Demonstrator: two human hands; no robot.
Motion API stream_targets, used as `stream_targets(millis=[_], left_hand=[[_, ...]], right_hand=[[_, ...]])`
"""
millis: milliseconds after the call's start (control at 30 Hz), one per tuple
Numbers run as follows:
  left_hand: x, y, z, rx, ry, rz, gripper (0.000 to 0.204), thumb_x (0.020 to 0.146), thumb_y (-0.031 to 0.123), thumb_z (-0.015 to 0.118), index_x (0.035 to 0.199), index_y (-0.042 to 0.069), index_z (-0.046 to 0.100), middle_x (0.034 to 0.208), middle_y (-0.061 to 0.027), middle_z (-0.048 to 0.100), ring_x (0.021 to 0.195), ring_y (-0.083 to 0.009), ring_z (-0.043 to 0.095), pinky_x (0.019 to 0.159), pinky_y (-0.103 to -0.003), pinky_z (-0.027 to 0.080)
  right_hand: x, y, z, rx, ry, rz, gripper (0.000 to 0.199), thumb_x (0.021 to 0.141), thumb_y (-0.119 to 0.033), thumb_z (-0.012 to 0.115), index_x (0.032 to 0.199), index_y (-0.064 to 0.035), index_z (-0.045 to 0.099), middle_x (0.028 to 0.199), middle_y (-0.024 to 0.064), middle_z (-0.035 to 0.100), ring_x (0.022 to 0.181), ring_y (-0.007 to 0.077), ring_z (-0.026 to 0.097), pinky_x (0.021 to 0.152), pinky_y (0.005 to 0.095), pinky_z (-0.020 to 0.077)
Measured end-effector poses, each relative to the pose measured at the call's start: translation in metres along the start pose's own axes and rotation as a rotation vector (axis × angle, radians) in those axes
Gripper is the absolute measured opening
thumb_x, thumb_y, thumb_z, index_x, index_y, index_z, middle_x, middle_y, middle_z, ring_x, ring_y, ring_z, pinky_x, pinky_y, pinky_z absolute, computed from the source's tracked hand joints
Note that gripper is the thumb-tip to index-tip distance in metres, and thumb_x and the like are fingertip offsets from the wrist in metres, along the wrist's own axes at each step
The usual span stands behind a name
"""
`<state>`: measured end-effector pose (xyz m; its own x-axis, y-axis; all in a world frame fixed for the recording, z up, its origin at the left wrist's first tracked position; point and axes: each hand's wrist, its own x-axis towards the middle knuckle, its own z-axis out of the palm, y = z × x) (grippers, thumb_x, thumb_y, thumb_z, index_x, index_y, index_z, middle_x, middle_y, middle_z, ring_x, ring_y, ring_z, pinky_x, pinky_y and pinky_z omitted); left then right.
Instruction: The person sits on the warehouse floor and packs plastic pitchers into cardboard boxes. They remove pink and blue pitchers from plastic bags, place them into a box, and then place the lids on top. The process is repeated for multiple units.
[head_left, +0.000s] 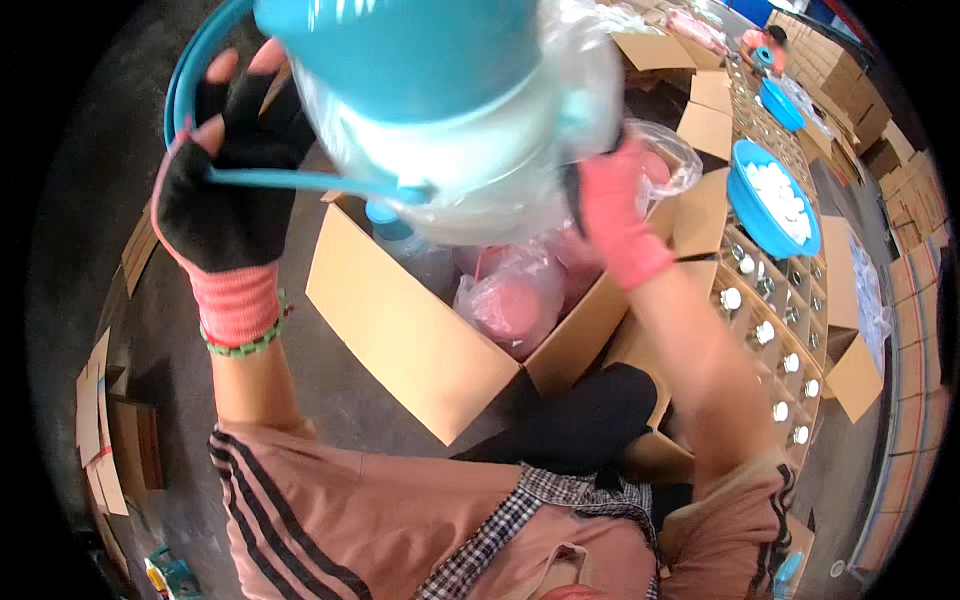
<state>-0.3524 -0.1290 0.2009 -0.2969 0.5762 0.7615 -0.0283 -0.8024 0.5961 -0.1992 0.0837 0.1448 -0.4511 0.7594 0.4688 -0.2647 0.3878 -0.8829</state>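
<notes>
- Black and pink gloves cover both hands, and bare fingertips show on the left hand.
- This left hand is raised, palm visible, fingers partly bent; a teal handle crosses before the palm (whether the fingers grip it, I cannot say).
- The right hand grasps the side of a teal container wrapped in clear plastic (it is blurred, and the fingers are mostly hidden).
- This container is between the two hands, above an open carton.
- Below the hands, inside this carton, lie pink wrapped items and a blue-topped bottle.
- Right of the right hand are white-capped bottles and a blue basin with white pieces.
- Farther beyond it, another person is bending.
</notes>
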Motion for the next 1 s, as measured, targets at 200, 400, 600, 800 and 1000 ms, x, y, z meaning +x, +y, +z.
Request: stream_targets(millis=[200, 400, 600, 800, 1000], left_hand=[[-0.056, -0.019, -0.008, 0.017, 0.486, -0.137, 0.038, 0.072, 0.003, 0.046, 0.11, 0.004, 0.043, 0.116, -0.0116, 0.044, 0.115, -0.0276, 0.037, 0.097, -0.045, 0.029], [-0.091, -0.06, 0.016, 0.011, 0.757, -0.216, 0.034, 0.066, 0.0, 0.052, 0.098, 0.01, 0.044, 0.126, -0.0112, 0.032, 0.117, -0.026, 0.032, 0.096, -0.04, 0.026], [-0.089, -0.07, 0.01, 0.222, 0.69, -0.081, 0.021, 0.077, 0.008, 0.048, 0.098, 0.01, 0.044, 0.124, -0.0146, 0.035, 0.115, -0.0278, 0.034, 0.098, -0.045, 0.025], [-0.081, -0.041, -0.02, 0.045, 0.855, 0.015, 0.02, 0.077, 0.0, 0.043, 0.095, 0.007, 0.048, 0.121, -0.0173, 0.041, 0.113, -0.0297, 0.04, 0.093, -0.042, 0.036], [-0.082, -0.046, -0.029, 0.167, 0.871, -0.073, 0.019, 0.076, 0.001, 0.043, 0.093, 0.008, 0.05, 0.12, -0.0164, 0.043, 0.109, -0.0277, 0.043, 0.091, -0.042, 0.037]], right_hand=[[-0.004, 0.121, 0.062, -0.066, -0.265, 0.013, 0.036, 0.072, -0.004, 0.056, 0.106, 0.0001, 0.05, 0.1, 0.0081, 0.055, 0.091, 0.016, 0.05, 0.081, 0.0266, 0.0393], [-0.014, 0.207, 0.047, -0.418, -0.411, 0.176, 0.038, 0.074, -0.007, 0.053, 0.111, -0.0014, 0.046, 0.116, 0.0131, 0.046, 0.107, 0.0259, 0.043, 0.09, 0.0308, 0.0333], [-0.023, 0.073, 0.026, -0.378, -0.327, -0.04, 0.059, 0.069, -0.013, 0.06, 0.12, -0.0019, 0.033, 0.119, 0.0219, 0.037, 0.107, 0.0337, 0.041, 0.088, 0.0374, 0.036], [-0.034, 0.108, 0.004, -0.527, -0.4, 0.38, 0.037, 0.078, -0.027, 0.051, 0.1, 0.0038, 0.051, 0.096, 0.0217, 0.055, 0.088, 0.0336, 0.054, 0.077, 0.0355, 0.0418], [-0.085, 0.269, -0.014, -0.184, -0.505, 0.778, 0.04, 0.075, -0.026, 0.058, 0.101, 0.0024, 0.051, 0.096, 0.0207, 0.056, 0.088, 0.0334, 0.054, 0.078, 0.0381, 0.0411]])
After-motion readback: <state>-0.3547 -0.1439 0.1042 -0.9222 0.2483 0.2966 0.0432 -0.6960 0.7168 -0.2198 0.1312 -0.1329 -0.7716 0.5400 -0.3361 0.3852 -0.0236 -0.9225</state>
